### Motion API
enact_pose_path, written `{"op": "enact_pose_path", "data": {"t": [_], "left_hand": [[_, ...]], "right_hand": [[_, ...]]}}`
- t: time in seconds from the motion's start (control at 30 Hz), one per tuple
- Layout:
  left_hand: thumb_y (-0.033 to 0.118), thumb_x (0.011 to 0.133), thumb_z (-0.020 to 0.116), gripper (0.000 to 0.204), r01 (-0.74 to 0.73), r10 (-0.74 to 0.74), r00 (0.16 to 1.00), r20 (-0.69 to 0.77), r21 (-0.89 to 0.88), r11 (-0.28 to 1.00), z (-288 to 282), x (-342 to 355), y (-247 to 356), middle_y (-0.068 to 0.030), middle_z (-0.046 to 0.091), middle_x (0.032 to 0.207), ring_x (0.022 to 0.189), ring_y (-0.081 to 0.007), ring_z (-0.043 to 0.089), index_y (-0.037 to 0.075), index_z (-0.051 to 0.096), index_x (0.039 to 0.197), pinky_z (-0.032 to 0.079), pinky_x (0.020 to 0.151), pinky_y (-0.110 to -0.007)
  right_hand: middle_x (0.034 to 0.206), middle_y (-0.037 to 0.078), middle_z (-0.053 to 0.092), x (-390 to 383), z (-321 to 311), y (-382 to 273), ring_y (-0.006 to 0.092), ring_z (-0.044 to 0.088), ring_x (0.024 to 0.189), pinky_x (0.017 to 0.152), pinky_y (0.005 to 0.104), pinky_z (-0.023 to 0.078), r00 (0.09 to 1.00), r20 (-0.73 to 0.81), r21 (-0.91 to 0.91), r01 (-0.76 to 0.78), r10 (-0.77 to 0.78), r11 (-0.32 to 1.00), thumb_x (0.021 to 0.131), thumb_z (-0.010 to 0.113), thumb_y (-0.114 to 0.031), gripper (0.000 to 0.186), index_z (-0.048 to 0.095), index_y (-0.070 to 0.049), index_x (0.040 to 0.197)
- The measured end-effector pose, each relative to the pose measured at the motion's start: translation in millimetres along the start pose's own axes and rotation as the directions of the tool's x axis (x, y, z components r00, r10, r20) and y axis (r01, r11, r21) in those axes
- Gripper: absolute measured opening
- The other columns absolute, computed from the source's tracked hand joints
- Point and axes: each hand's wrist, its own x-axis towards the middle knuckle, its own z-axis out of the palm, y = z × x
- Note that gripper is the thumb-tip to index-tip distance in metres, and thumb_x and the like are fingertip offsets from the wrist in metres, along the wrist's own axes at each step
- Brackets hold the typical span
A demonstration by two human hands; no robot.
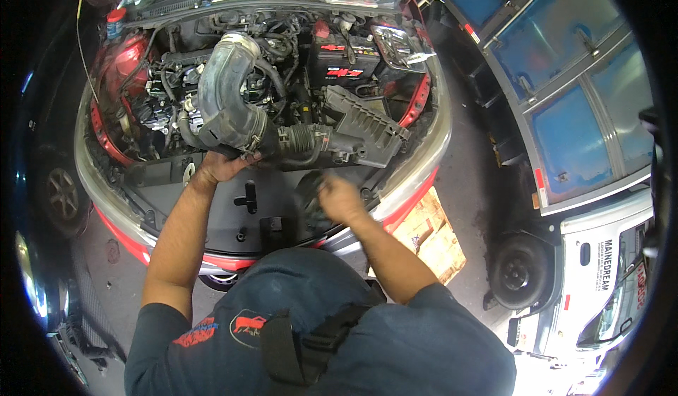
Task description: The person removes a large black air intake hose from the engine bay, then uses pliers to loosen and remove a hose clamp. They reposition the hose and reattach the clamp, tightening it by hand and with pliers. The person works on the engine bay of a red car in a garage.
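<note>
A large curved air intake duct (220,89), dusty grey-black, arches over the engine of a red car. My left hand (229,166) grips its lower near end from below, and the duct hides part of the fingers. A ribbed hose (296,139) runs right from that end to the black air filter housing (367,131). My right hand (339,198) is closed and smeared by motion above the black front panel (226,198). From its left side a dark blurred thing (308,194) hangs, whose kind I cannot make out.
The battery (344,60) sits at the back right, beside a tray of tools (395,46). A red-capped bottle (115,23) stands at the far left. A wooden board (427,240) lies on the floor at right, near a white vehicle (600,269). Another car's wheel (63,192) shows at left.
</note>
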Motion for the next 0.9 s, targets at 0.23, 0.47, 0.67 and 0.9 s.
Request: {"op": "enact_pose_path", "data": {"t": [0.23,0.47,0.67,0.9], "left_hand": [[0.03,0.091,0.073,0.052,0.246,-0.338,0.921,-0.194,-0.386,0.889,-0.9,34.7,40.3,-0.0132,0.063,0.129,0.122,-0.027,0.056,0.001,0.058,0.132,0.041,0.106,-0.04],[0.059,0.091,0.064,0.072,0.477,-0.63,0.768,-0.114,-0.556,0.681,-86.8,78.2,68.9,-0.0129,0.062,0.124,0.113,-0.0216,0.057,0.0,0.059,0.132,0.043,0.102,-0.037],[0.063,0.089,0.062,0.073,0.493,-0.726,0.676,0.131,-0.812,0.312,-81.5,69.7,51.9,-0.0147,0.065,0.118,0.105,-0.0248,0.062,0.003,0.058,0.131,0.047,0.096,-0.041],[0.068,0.093,0.051,0.072,0.598,-0.782,0.546,0.3,-0.794,0.113,-69.2,47.9,30.3,-0.0138,0.064,0.122,0.111,-0.0281,0.059,0.006,0.058,0.13,0.043,0.102,-0.045]], "right_hand": [[0.103,0.028,0.069,0.7,-32.1,-28.8,0.044,0.067,0.096,0.085,0.0513,0.054,0.975,0.224,-0.235,0.044,0.01,0.971,0.096,0.048,-0.026,0.051,0.049,-0.009,0.145],[0.138,0.02,0.06,-61.7,-110.4,-21.0,0.0286,0.062,0.121,0.104,0.0377,0.047,0.967,-0.25,0.633,0.195,-0.04,0.749,0.099,0.056,-0.008,0.04,0.055,0.0,0.138],[0.125,0.026,0.063,-8.3,-82.6,-66.2,0.0387,0.065,0.111,0.096,0.0404,0.051,0.695,-0.65,0.135,0.505,-0.308,0.853,0.097,0.059,-0.006,0.049,0.047,0.001,0.144],[0.109,0.029,0.067,-85.3,-33.2,16.7,0.0454,0.066,0.103,0.091,0.0508,0.053,0.927,0.24,-0.067,-0.279,0.286,0.958,0.096,0.053,-0.023,0.04,0.06,-0.002,0.13]]}}
